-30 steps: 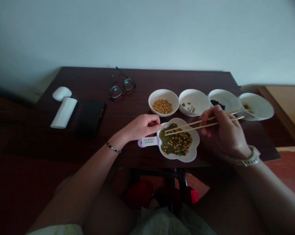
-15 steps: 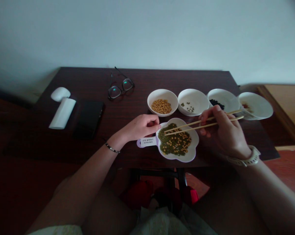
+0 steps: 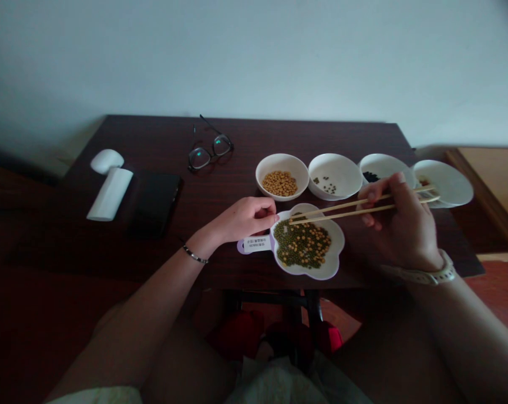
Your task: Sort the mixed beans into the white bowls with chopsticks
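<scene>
My right hand [image 3: 401, 224] is closed around a pair of wooden chopsticks [image 3: 342, 214], whose tips meet over the left part of a flower-shaped white dish [image 3: 337, 241] with a purple edge. Whether a bean sits between the tips is too small to tell. Green mung beans mixed with yellow soybeans [image 3: 304, 244] cover much of the dish. At its upper left rim, my left hand [image 3: 249, 217] pinches the edge with fingers curled, just above the labelled handle [image 3: 257, 244].
Behind the dish stand a bowl of soybeans [image 3: 279, 184], a bowl with several green beans [image 3: 335, 174], a bowl of black beans [image 3: 382, 163] and a bowl with reddish contents [image 3: 451, 182]. Glasses [image 3: 211, 152], a black phone-like slab [image 3: 155, 205] and a white case [image 3: 110, 193] lie leftward.
My right hand has shifted right and slightly up, drawing the chopstick tips a little right and upward within the dish. My left hand keeps its hold on the rim.
</scene>
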The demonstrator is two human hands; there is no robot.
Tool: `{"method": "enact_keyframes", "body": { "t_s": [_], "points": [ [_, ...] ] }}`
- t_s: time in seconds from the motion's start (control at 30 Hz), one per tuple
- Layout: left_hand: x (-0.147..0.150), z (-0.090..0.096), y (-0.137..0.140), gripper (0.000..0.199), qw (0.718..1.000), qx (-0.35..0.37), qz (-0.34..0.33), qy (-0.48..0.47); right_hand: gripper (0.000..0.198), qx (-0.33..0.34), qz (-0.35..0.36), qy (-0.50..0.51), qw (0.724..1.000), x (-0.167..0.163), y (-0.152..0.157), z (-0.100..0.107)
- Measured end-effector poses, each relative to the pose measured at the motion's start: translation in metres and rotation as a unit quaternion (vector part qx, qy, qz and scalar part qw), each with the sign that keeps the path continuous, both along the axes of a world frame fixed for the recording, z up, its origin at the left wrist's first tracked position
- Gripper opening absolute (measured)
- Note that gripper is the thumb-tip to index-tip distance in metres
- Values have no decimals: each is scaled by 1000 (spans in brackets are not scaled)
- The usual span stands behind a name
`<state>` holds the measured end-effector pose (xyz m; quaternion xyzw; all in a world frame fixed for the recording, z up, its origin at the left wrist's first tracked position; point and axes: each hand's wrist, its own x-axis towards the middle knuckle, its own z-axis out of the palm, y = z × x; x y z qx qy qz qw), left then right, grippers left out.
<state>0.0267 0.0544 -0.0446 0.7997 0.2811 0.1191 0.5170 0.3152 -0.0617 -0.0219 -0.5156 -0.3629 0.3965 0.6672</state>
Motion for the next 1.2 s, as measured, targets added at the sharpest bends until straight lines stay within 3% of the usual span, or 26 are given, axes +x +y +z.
{"method": "enact_keyframes", "body": {
  "t_s": [0.2,0.4,0.6,0.83,1.0,1.2],
  "points": [
    [0,0,0,27,1000,-3,3,8,39,14,-19,171,985,9,10,3],
    [-1,0,0,27,1000,2,-1,9,56,15,-74,288,955,5,20,9],
    [-2,-3,1,27,1000,6,-4,5,41,15,-66,185,980,1,18,-1],
    [-2,-4,1,27,1000,-2,-5,1,49,32,-65,154,985,3,14,0],
    [-1,-2,1,27,1000,0,-3,4,51,-2,-33,132,991,8,11,3],
    [0,0,1,27,1000,14,-2,6,49,-60,9,33,998,18,0,7]
  ]
}}
